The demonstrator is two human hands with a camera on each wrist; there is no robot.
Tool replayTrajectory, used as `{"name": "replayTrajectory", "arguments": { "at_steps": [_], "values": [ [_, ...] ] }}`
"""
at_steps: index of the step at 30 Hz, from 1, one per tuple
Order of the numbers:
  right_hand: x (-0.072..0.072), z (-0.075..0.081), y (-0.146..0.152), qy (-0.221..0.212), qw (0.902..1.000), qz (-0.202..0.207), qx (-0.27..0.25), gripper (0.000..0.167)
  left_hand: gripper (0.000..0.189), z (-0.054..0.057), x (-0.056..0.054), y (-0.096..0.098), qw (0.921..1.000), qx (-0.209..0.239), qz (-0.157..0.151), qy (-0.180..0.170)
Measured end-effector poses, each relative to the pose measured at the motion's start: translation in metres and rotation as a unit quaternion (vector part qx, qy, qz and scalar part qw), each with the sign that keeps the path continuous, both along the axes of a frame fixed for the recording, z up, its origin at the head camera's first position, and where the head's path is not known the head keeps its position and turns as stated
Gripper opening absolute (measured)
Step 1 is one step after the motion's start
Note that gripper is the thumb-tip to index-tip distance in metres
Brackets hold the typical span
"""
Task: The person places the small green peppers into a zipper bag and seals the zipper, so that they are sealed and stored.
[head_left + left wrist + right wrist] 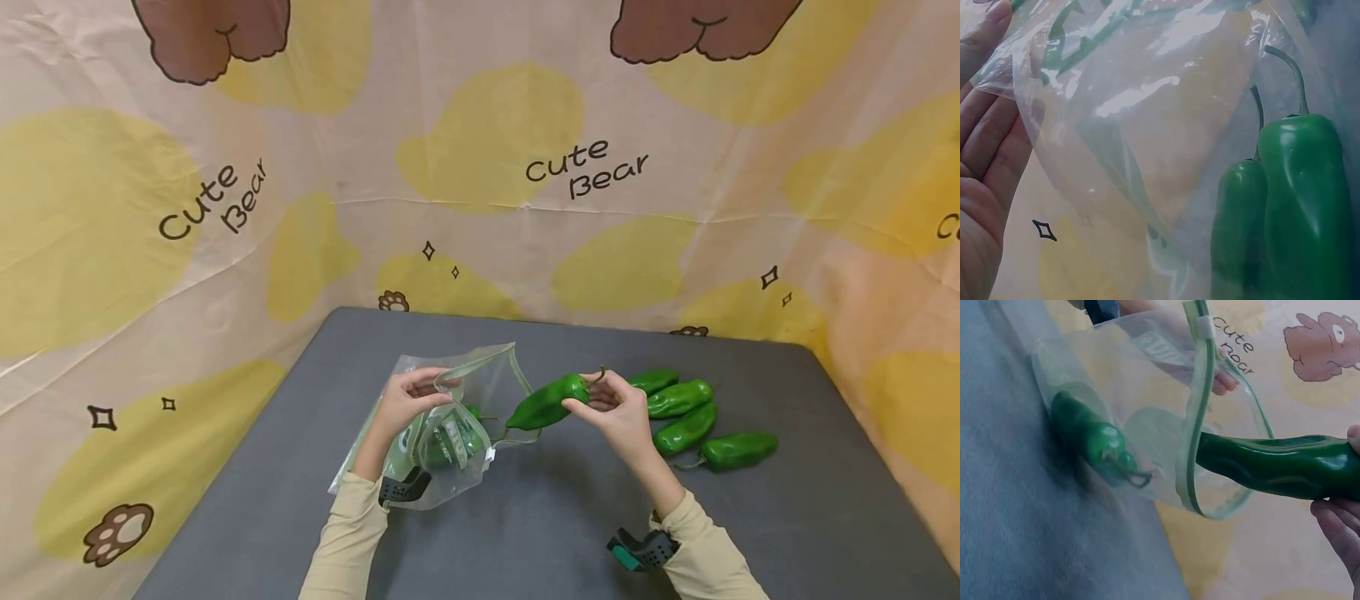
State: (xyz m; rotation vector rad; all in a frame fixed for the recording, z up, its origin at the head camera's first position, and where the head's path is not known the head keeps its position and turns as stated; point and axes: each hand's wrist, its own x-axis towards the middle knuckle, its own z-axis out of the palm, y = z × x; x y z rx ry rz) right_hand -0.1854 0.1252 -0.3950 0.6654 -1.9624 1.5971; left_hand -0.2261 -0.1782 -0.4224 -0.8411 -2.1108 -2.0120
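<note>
A clear zip bag [462,486] with green trim stands with its mouth spread toward the right. My left hand [403,404] pinches the bag's rim between thumb and fingers. Inside lie two green peppers [1307,187] with curved stems, seen through the plastic in the left wrist view. My right hand [621,410] holds another long green pepper [551,402] near its stem end. In the right wrist view that pepper's tip reaches the bag's mouth, just past the green zip rim [1192,450].
To the right of my right hand, several green peppers [686,427] lie on the grey table [570,533]. A patterned cloth [480,150] with bears and lettering hangs behind the table and along its sides.
</note>
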Motion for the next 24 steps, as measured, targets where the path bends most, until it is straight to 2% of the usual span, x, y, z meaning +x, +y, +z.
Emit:
{"name": "replayTrajectory", "arguments": {
  "at_steps": [6,11,16,24],
  "values": [
    [-0.001,-0.001,-0.009,-0.014,0.9998,0.012,-0.005,0.028,0.045,0.006,-0.001,0.001,0.9998,-0.017,-0.008,0.011],
    [0.001,-0.002,-0.017,-0.034,0.9994,0.010,-0.006,0.028,0.044,0.002,-0.004,0.001,0.9995,-0.021,-0.008,0.021],
    [0.002,-0.005,-0.023,-0.049,0.9988,0.006,0.000,0.027,0.040,0.001,-0.003,0.003,0.9997,-0.015,-0.009,0.019],
    [0.004,-0.007,-0.033,-0.085,0.9961,0.021,-0.001,0.025,0.037,0.006,0.000,0.005,0.9999,-0.010,-0.009,0.007]
  ]
}}
